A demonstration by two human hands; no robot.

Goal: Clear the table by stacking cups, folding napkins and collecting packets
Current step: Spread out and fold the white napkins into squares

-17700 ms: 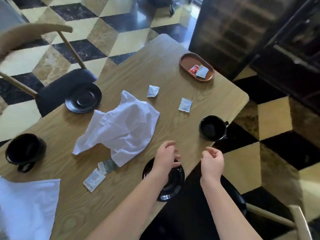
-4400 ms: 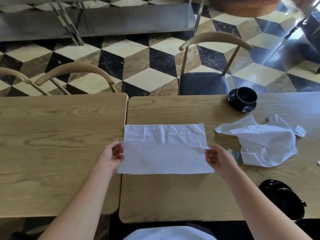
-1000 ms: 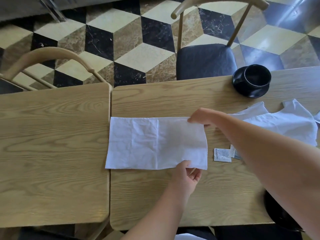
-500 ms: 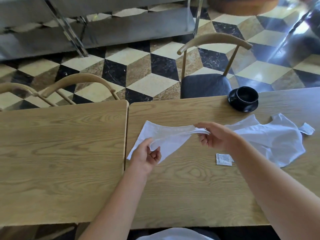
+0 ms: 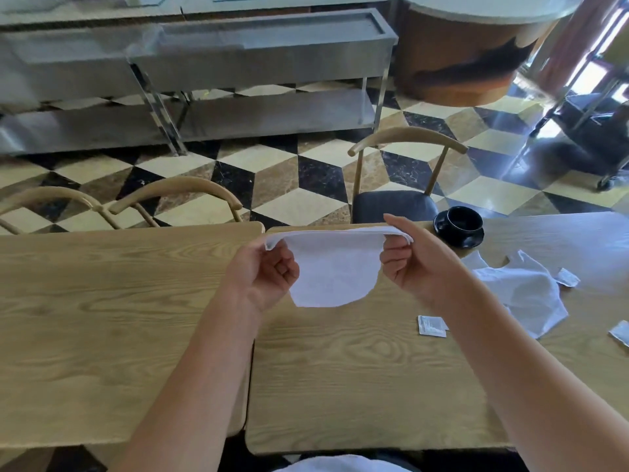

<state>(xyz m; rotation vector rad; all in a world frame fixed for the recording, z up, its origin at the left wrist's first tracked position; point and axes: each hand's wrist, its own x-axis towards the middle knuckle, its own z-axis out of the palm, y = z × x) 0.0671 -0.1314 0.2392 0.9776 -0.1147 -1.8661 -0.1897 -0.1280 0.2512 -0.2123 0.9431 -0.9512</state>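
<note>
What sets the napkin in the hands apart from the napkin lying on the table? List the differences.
The held napkin hangs in the air, pinched at its top edge by the left hand and right hand; the crumpled napkin rests on the table, untouched. The held napkin is folded over and fairly smooth; the crumpled napkin is rumpled and spread out. Both are white.

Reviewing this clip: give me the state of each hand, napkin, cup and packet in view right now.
left hand: pinches held napkin's left end
right hand: pinches its right end
held napkin: lifted, sagging
second napkin: crumpled on table
cup: upright on saucer
packet: flat on table
</note>
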